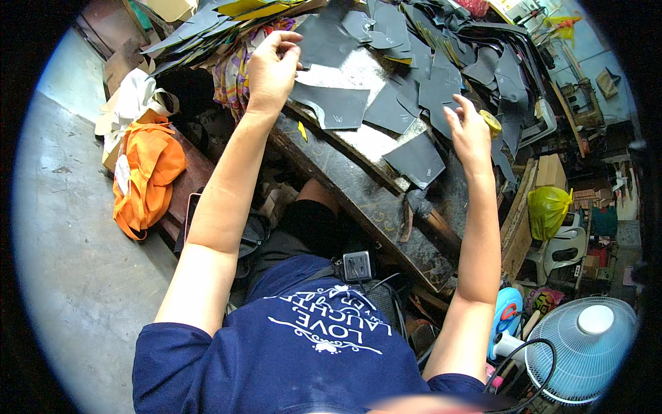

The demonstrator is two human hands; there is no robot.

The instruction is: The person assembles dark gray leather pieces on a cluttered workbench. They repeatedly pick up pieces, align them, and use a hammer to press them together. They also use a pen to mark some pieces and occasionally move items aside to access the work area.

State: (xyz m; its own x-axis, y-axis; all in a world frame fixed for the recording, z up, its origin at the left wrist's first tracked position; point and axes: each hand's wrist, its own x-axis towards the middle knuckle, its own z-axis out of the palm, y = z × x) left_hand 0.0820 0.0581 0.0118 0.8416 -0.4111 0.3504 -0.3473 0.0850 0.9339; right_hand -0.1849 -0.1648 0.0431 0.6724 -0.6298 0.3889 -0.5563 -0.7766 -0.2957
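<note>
My left hand (270, 74) is raised over the far left of the workbench. Its fingers bend in a loose pinch at the left edge of a dark grey sheet piece (327, 43); the exact grip is partly hidden. Over the bench's right part, my right hand (470, 131) has its thumb and fingers apart with nothing between them. A round yellow object (491, 123) shows just behind it. Between my hands lie flat dark cut pieces, among them a curved one (338, 105) and a four-sided one (415, 160), both with pale marks.
A hammer (418, 203) lies near the bench's front edge. Stacked sheets (207, 34) and more dark pieces (500, 76) crowd the far side. An orange bag (148, 169) sits at left. A fan (583, 352) and yellow-green bag (549, 211) stand at right.
</note>
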